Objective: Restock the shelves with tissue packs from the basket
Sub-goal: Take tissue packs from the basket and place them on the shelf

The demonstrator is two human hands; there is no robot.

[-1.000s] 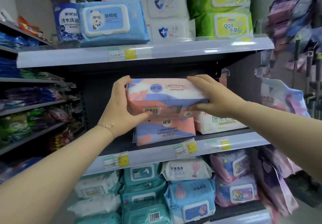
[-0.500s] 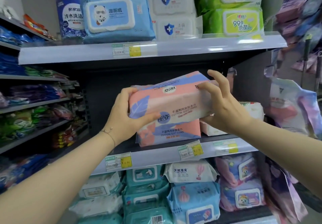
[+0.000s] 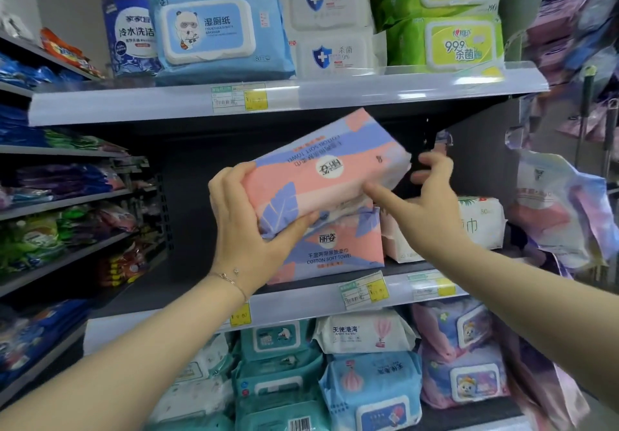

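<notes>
A pink and purple cotton towel pack [image 3: 321, 176] is held tilted in front of the middle shelf [image 3: 301, 303], right end raised and label upside down. My left hand [image 3: 248, 222] grips its left end, thumb underneath. My right hand [image 3: 428, 202] is at the right end with fingers spread; one finger reaches under the pack and the others sit just off its corner. A second pack of the same kind [image 3: 338, 249] lies flat on the shelf right below. The basket is not in view.
A white pack [image 3: 479, 226] lies to the right of the lower pack. Dark free room shows on the middle shelf to the left. The top shelf [image 3: 335, 95] holds blue, white and green wipes packs. Hanging bags [image 3: 562, 209] crowd the right side.
The pack has been turned and tilted, so its label now reads upside down with the right end higher. My right hand has loosened from its grip and spread its fingers.
</notes>
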